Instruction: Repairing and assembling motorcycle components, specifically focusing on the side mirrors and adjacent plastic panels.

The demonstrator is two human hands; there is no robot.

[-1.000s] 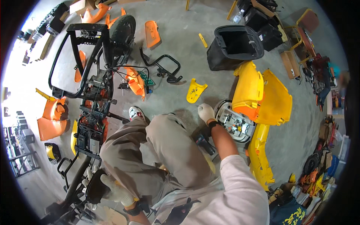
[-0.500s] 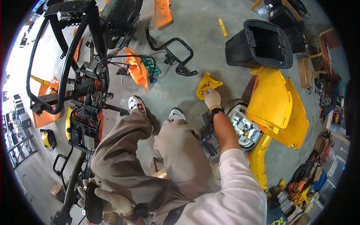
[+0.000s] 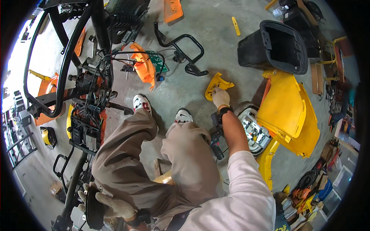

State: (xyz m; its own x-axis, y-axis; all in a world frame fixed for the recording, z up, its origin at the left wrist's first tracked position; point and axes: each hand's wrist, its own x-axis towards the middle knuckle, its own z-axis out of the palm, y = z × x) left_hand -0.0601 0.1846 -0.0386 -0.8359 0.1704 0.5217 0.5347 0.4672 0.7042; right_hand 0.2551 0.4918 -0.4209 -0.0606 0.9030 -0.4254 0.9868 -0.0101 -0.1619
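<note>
Fingers of your left hand [image 3: 115, 207] clamp a black part [image 3: 93, 208] while your right hand [image 3: 221, 97] is at the yellow piece [image 3: 219, 80], grip impossible to tell!

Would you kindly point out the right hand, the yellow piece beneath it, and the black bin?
Right hand [image 3: 221, 97], head view: its back.
Yellow piece [image 3: 218, 81], head view: upper part.
Black bin [image 3: 252, 54], head view: side wall.

Bright yellow on the notched panel [image 3: 214, 83], off-white on the right glove [image 3: 221, 97], black on the rounded part [image 3: 94, 210], vivid orange on the fairing [image 3: 144, 69], grey-brown across the trousers [image 3: 189, 154]!
</note>
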